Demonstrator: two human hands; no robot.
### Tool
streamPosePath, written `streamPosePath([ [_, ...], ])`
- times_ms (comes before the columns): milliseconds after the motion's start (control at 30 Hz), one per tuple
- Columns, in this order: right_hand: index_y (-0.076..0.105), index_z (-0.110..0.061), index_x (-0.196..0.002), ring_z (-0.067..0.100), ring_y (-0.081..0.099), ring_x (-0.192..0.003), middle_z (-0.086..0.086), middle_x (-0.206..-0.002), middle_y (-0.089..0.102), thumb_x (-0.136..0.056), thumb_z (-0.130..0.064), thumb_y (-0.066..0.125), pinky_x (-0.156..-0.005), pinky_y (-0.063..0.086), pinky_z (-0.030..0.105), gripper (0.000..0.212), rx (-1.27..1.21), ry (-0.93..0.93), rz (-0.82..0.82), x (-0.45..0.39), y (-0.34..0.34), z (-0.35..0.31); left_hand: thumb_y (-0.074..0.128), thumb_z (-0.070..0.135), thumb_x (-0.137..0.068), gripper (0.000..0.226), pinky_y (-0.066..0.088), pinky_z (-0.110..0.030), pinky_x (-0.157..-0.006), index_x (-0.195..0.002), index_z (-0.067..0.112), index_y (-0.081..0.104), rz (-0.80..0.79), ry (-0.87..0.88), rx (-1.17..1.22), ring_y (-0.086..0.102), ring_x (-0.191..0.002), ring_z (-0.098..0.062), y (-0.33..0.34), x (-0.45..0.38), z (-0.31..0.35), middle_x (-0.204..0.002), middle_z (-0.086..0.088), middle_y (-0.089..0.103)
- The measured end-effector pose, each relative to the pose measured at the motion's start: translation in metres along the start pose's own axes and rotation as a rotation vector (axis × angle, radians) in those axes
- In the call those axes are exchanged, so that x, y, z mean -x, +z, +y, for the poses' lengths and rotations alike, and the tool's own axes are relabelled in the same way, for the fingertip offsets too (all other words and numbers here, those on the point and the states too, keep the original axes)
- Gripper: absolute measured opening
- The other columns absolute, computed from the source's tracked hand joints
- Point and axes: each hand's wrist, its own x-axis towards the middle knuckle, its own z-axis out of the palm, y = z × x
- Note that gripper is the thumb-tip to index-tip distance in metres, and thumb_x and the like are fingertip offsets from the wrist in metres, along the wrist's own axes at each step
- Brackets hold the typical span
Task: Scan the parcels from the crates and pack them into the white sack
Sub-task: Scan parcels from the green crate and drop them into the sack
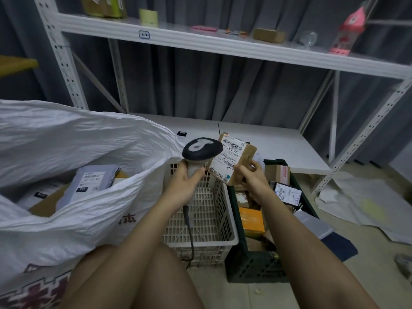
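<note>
A small brown cardboard parcel with a white barcode label is pinched at its lower right corner by the right hand, held up above the two crates, while the grey-and-white handheld barcode scanner is gripped round its handle by the left hand, its head just beside the label. For a clean read, the label should probably be kept flat and turned squarely toward the scanner's window, with no finger laid over the barcode. The open white woven plastic sack, already holding parcels, lies to the left, beside the cream perforated plastic crate, so only a short carry should be needed afterwards.
</note>
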Motion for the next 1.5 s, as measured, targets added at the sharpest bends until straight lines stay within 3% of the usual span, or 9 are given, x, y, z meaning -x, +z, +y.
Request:
streamPosePath([
  [233, 0.034, -0.020, -0.143, 0.026, 0.056, -0.118, 0.006, -0.135, 0.054, -0.081, -0.029, 0.075, -0.100, 0.048, 0.050, 0.075, 0.052, -0.017, 0.000, -0.013, -0.009, 0.005, 0.054, 0.024, -0.095, 0.047, 0.035, -0.039, -0.110, -0.138, 0.018, 0.037, -0.068, 0.041, -0.095, 0.046, -0.125, -0.015, 0.009, -0.001, 0.004, -0.126, 0.006, 0.051],
  [667, 0.035, -0.020, -0.142, 0.024, 0.056, -0.117, 0.005, -0.134, 0.055, -0.082, -0.026, 0.074, -0.100, 0.049, 0.047, 0.071, 0.054, -0.057, 0.015, -0.010, -0.011, -0.002, 0.054, 0.029, -0.095, 0.050, 0.037, -0.046, -0.109, -0.141, 0.020, 0.036, -0.074, 0.037, -0.100, 0.049, -0.125, -0.020, 0.015, -0.003, 0.004, -0.135, 0.000, 0.053],
  [800, 0.034, -0.019, -0.143, 0.018, 0.058, -0.109, 0.003, -0.130, 0.055, -0.084, -0.023, 0.073, -0.098, 0.050, 0.042, 0.071, 0.025, -0.114, 0.000, 0.000, -0.004, -0.019, 0.054, 0.026, -0.095, 0.049, 0.033, -0.037, -0.110, -0.141, 0.023, 0.036, -0.055, 0.087, -0.050, 0.043, -0.129, -0.013, 0.007, -0.002, 0.013, -0.137, 0.007, 0.048],
  [1000, 0.033, -0.022, -0.144, 0.018, 0.052, -0.121, -0.003, -0.130, 0.051, -0.084, -0.024, 0.073, -0.103, 0.048, 0.042, 0.072, 0.014, -0.289, -0.030, 0.011, 0.033, -0.076, 0.059, 0.041, -0.085, 0.052, 0.040, -0.047, -0.106, -0.132, 0.023, 0.044, 0.187, 0.167, 0.044, 0.054, -0.120, -0.018, -0.034, 0.001, 0.040, -0.128, -0.001, 0.059],
  [1133, 0.037, -0.022, -0.141, 0.018, 0.054, -0.120, 0.000, -0.133, 0.050, -0.053, -0.053, 0.079, -0.101, 0.049, 0.047, 0.103, -0.030, -0.337, -0.084, 0.014, 0.090, -0.113, 0.057, 0.043, -0.077, 0.050, 0.043, -0.048, -0.103, -0.123, 0.024, 0.049, 0.368, 0.219, 0.103, 0.057, -0.116, -0.019, -0.078, 0.018, 0.054, -0.122, -0.004, 0.062],
  [1200, 0.040, -0.023, -0.139, 0.018, 0.055, -0.117, 0.002, -0.135, 0.048, -0.047, -0.058, 0.076, -0.100, 0.050, 0.046, 0.104, -0.012, -0.372, -0.127, 0.015, 0.129, -0.124, 0.059, 0.042, -0.077, 0.052, 0.043, -0.048, -0.102, -0.123, 0.021, 0.050, 0.460, 0.236, 0.119, 0.057, -0.116, -0.019, -0.101, 0.030, 0.058, -0.121, -0.005, 0.062],
  [1333, 0.042, -0.018, -0.141, 0.019, 0.053, -0.120, 0.003, -0.141, 0.047, -0.075, -0.037, 0.078, -0.100, 0.046, 0.037, 0.077, 0.191, -0.397, -0.348, 0.027, 0.197, -0.125, 0.062, 0.030, -0.089, 0.043, 0.043, -0.048, -0.104, -0.128, 0.018, 0.047, 0.580, 0.236, 0.121, 0.056, -0.117, -0.020, -0.146, 0.053, 0.059, -0.124, -0.007, 0.060],
  [1400, 0.035, -0.012, -0.148, 0.023, 0.047, -0.129, 0.005, -0.148, 0.042, -0.084, -0.023, 0.074, -0.098, 0.041, 0.031, 0.076, 0.398, -0.359, -0.478, 0.031, 0.216, -0.115, 0.059, 0.025, -0.092, 0.036, 0.043, -0.047, -0.103, -0.126, 0.022, 0.047, 0.620, 0.224, 0.116, 0.057, -0.116, -0.019, -0.161, 0.062, 0.056, -0.124, -0.004, 0.061],
  [1500, 0.032, -0.009, -0.150, 0.024, 0.043, -0.134, 0.007, -0.150, 0.041, -0.090, -0.012, 0.067, -0.094, 0.041, 0.031, 0.070, 0.429, -0.355, -0.432, 0.036, 0.217, -0.104, 0.058, 0.024, -0.093, 0.032, 0.044, -0.048, -0.102, -0.123, 0.023, 0.049, 0.633, 0.211, 0.114, 0.058, -0.113, -0.018, -0.169, 0.068, 0.051, -0.120, -0.003, 0.062],
])
